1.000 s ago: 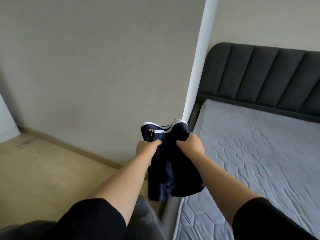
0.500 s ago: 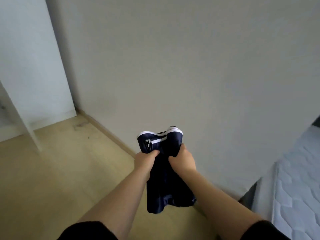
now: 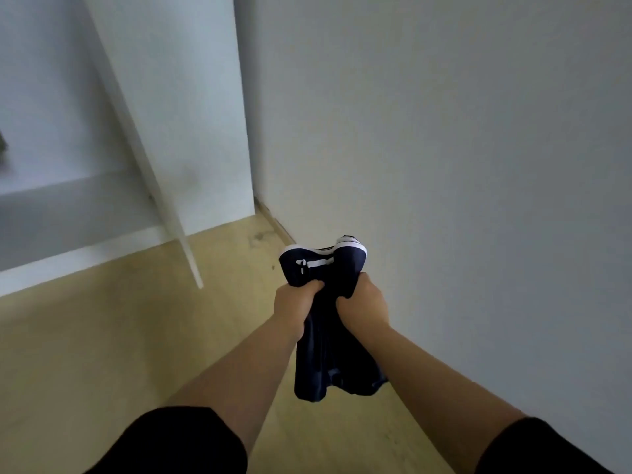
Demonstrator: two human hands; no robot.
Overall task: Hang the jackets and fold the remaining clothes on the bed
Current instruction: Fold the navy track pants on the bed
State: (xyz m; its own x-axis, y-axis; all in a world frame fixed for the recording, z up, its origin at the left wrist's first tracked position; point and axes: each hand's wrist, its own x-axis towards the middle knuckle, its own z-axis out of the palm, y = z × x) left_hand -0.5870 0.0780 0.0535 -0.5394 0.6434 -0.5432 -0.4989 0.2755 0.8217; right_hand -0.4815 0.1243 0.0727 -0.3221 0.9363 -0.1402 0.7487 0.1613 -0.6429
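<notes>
Both hands clench one navy garment (image 3: 328, 343): left grip (image 3: 294, 302) beside right grip (image 3: 363, 305), fabric hanging below them.

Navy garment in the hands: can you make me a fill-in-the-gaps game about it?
1. The navy garment has trim coloured ____.
2. Counting the left hand and the right hand, the number of hands gripping it is ____.
3. It hangs in the air above the wooden ____.
Missing words: white; two; floor.
</notes>
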